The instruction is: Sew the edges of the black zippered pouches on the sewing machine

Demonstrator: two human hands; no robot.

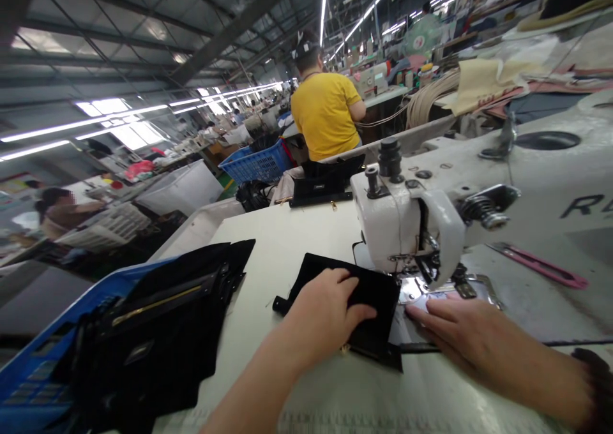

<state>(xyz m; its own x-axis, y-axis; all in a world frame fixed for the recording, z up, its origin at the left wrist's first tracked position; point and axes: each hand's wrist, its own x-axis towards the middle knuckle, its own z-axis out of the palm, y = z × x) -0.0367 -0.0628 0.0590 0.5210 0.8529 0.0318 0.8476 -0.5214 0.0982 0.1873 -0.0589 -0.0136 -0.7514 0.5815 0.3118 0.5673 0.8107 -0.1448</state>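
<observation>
Far left, a blue crate [33, 364] sits at the table's edge, and a heap of black bag parts [158, 332] spills over it, a thin gold strip running across the top piece. The cream table [287, 242] stretches on from there.

Now the middle: a black fabric piece [354, 293] lies flat on the table, just in front of the sewing machine's needle end. It is dark, matte and roughly rectangular, with a narrow black tab sticking out at its left edge and a small glint of gold at its near edge. The person's left hand [325, 316] presses down on it, palm flat, fingers spread and not gripping. The piece's right edge reaches under the white sewing machine [407, 223], where the needle parts hang over a shiny metal plate.

Right of that, the right hand [474, 341] lies flat and open too, fingertips touching the table right beside the piece's right edge, close to the plate. On the machine's long arm, dark letters start with an "R"; the rest runs out of frame. A pink pair of snips [541, 265] rests on the table behind the arm.

Farther back, a person in a yellow shirt [325, 115] sits facing away, beside a blue basket [258, 164].
</observation>
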